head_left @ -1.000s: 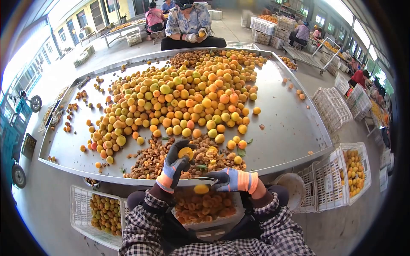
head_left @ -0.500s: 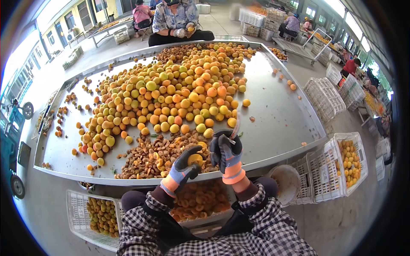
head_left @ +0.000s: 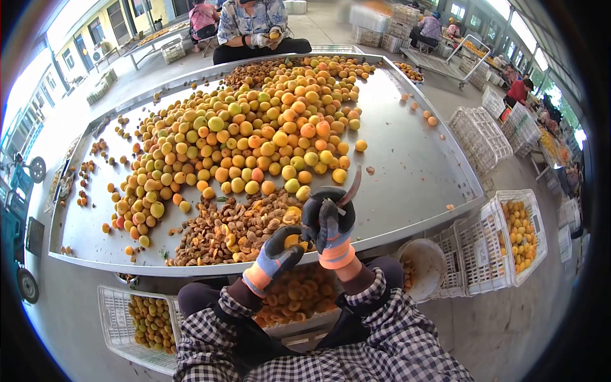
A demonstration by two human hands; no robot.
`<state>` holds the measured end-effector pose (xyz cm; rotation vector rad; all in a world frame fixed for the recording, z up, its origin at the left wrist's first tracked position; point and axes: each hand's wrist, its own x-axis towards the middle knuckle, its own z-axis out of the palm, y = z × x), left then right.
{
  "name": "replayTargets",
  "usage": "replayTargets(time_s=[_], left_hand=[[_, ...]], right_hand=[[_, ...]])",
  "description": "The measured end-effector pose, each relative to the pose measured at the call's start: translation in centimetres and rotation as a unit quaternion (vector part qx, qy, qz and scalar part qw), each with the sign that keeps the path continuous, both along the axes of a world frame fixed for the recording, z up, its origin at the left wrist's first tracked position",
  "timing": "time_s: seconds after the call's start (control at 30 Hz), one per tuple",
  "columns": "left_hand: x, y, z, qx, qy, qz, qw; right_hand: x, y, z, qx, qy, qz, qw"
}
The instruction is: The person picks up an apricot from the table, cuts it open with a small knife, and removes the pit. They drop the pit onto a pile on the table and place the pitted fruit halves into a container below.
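Observation:
My left hand [head_left: 273,256], in a dark-palmed glove, is closed round a yellow-orange apricot [head_left: 293,241], partly hidden by the fingers. Just to its right, my right hand [head_left: 332,224] grips a small knife [head_left: 353,186] whose curved blade points up and away from me. Both hands are over the near edge of the metal table [head_left: 407,184]. Beyond them a heap of whole apricots [head_left: 248,137] covers the table's middle. Brown apricot pits [head_left: 213,235] lie heaped just left of my hands. Below my wrists sits a container of opened apricots [head_left: 296,299].
A crate of apricots [head_left: 151,321] stands at lower left, and another crate [head_left: 519,239] at right beside a white bucket [head_left: 425,270]. Across the table sits a co-worker [head_left: 254,32] holding a fruit. Stacked crates [head_left: 480,140] and a cart [head_left: 445,60] stand farther right.
The view has shifted slightly. My right hand has turned, so the knife's blade now tilts up to the right and shows more clearly. My left hand still holds the apricot, nearer the right hand.

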<state>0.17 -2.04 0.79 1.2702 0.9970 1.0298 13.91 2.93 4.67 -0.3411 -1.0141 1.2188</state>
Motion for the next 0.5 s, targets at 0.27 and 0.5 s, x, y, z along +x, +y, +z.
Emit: replayTargets(time_s=[0.27, 0.5], left_hand=[[1.1, 0.3, -1.9, 0.106, 0.050, 0.056, 0.992], [0.8, 0.7, -0.9, 0.214, 0.142, 0.062, 0.965]], right_hand=[[-0.7, -0.2, -0.2, 0.017, -0.007, 0.004, 1.000], [-1.1, 1.3, -2.0, -0.099, -0.098, -0.122, 0.983]])
